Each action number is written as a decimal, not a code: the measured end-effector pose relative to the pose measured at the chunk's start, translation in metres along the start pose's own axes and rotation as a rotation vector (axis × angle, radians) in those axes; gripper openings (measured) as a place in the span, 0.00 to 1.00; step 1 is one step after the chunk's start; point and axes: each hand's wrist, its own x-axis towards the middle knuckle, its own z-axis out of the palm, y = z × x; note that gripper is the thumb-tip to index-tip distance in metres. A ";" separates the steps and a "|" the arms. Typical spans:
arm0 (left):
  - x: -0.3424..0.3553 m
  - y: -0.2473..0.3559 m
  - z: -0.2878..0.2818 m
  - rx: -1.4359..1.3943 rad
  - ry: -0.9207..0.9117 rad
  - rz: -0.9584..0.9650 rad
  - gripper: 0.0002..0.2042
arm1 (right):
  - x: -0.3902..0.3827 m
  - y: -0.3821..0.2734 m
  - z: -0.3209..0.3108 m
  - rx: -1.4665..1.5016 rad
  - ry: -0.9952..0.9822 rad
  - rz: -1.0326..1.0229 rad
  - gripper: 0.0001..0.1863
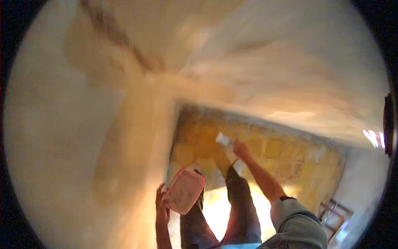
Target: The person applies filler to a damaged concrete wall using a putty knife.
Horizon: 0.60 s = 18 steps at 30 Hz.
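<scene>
At the lower middle, my left hand (162,200) grips the edge of a shallow pink rectangular tub (185,191) with a red rim. The tub is tipped so that its broad face shows, and a pale smear covers it. My right hand (240,150) is stretched forward over the floor, closed round a flat hand tool (223,139) with a whitish end. Blur hides whether that tool is a brush or a putty knife. It touches neither the tub nor the wall.
Two blotchy plastered walls (137,137) meet at a corner just ahead and left. Below lies a yellow-brown tiled floor (277,151), with a bright glare between my legs (240,207). A wooden frame, maybe a chair (335,216), stands at the right.
</scene>
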 end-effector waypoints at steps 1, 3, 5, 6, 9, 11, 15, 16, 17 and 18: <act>-0.019 0.019 0.010 -0.044 -0.075 -0.017 0.35 | -0.060 0.003 -0.051 0.035 0.350 -0.050 0.18; -0.051 0.064 0.026 -0.082 -0.186 -0.036 0.33 | -0.148 -0.023 -0.161 0.253 0.270 0.201 0.19; -0.077 0.112 0.048 -0.053 -0.278 -0.070 0.33 | -0.229 -0.059 -0.264 0.348 0.338 0.611 0.16; -0.086 0.137 0.069 -0.016 -0.316 -0.088 0.33 | -0.270 -0.053 -0.304 0.554 0.437 0.754 0.13; -0.094 0.205 0.064 0.064 -0.545 -0.146 0.35 | -0.353 -0.126 -0.363 0.959 0.910 0.810 0.12; -0.083 0.221 0.074 0.202 -0.665 -0.100 0.35 | -0.385 -0.138 -0.405 0.836 1.099 0.811 0.10; -0.101 0.301 0.138 0.230 -0.909 -0.085 0.34 | -0.376 -0.182 -0.498 0.940 1.277 0.844 0.16; -0.113 0.313 0.147 0.189 -0.950 -0.062 0.34 | -0.367 -0.191 -0.510 1.162 1.285 0.791 0.17; -0.116 0.317 0.164 0.225 -0.952 -0.064 0.34 | -0.360 -0.189 -0.528 1.368 1.296 0.719 0.19; -0.118 0.323 0.182 0.240 -0.989 -0.060 0.33 | -0.349 -0.163 -0.520 1.258 1.412 0.645 0.20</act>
